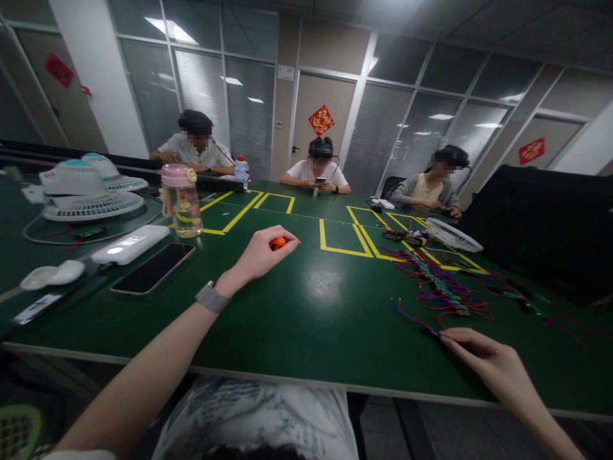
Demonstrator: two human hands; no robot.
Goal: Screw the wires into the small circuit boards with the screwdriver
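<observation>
My left hand, with a grey-banded watch on its wrist, is closed around a small orange-and-black object above the middle of the table. Most of that object is hidden by the fingers, so its kind does not show. On the right, my right hand pinches thin red and blue wires between thumb and fingertips near the front edge. Just beyond it lies a long row of small green circuit boards with many red and blue wires sticking out on both sides.
The green table bears yellow tape outlines. At left are a phone, a white power bank-like box, a pink-lidded bottle and white fans. A black screen stands right. Three people sit opposite.
</observation>
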